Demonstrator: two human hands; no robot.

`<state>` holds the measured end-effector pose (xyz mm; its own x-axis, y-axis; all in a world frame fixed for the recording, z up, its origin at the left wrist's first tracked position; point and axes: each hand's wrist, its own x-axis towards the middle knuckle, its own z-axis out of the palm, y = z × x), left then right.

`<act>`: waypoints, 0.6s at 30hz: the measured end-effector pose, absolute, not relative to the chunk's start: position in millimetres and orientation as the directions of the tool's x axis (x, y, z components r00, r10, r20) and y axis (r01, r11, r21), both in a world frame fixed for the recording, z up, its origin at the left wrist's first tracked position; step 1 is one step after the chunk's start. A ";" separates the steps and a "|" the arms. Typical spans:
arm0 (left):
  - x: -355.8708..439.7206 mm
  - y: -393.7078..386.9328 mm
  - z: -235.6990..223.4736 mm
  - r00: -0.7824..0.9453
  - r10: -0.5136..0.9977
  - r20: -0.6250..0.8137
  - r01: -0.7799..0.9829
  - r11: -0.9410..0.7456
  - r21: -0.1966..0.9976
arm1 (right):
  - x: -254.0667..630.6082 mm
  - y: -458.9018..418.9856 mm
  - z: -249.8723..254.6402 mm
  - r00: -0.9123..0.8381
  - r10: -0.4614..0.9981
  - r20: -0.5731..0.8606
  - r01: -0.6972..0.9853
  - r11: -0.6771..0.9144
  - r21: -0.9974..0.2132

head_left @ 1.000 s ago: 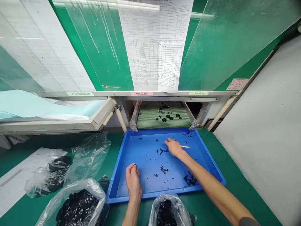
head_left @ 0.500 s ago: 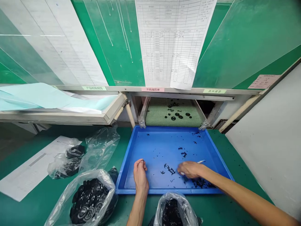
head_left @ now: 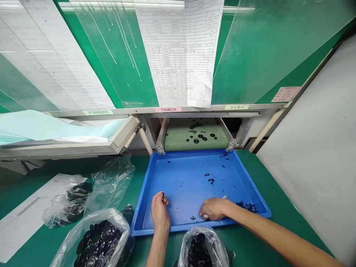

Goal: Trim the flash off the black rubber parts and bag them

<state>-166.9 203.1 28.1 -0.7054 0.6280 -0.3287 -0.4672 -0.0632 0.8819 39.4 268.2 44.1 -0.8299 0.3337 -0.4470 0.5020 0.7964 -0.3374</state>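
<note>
My left hand [head_left: 160,212] is closed over the left front part of the blue tray [head_left: 178,229], with a bit of a small black part [head_left: 162,195] showing at its fingertips. Near the tray's front wall, my right hand [head_left: 213,208] is curled around a slim white pen-like tool [head_left: 224,197], mostly hidden by the fingers. A small branched black piece [head_left: 193,218] lies just left of that hand. Behind the right wrist sits a pile of black bits [head_left: 247,206]. Below the tray's front edge stands an open clear bag [head_left: 200,248] of small black parts.
A green mesh conveyor [head_left: 180,142] carrying black discs ends at the tray's back edge. Left on the green table are a larger bag of black rings [head_left: 97,241], a smaller bag [head_left: 75,202] and a paper sheet [head_left: 27,213]. A slanted shelf [head_left: 114,146] overhangs there.
My right hand has moved toward the tray's front wall with the white tool. The loose black pieces left of it have mostly gone from view. My left hand stays closed; the camera has shifted slightly.
</note>
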 end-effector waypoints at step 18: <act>-165.2 205.8 35.2 -0.525 0.746 -0.410 -0.648 -0.038 0.761 | 122.7 312.9 67.5 -0.569 0.642 -0.514 0.785 0.610 -0.106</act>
<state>-165.2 205.8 35.2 -0.5255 0.7457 -0.4097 -0.6475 -0.0382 0.7611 122.7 312.9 67.5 -0.5690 0.6422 -0.5136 0.7850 0.6104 -0.1064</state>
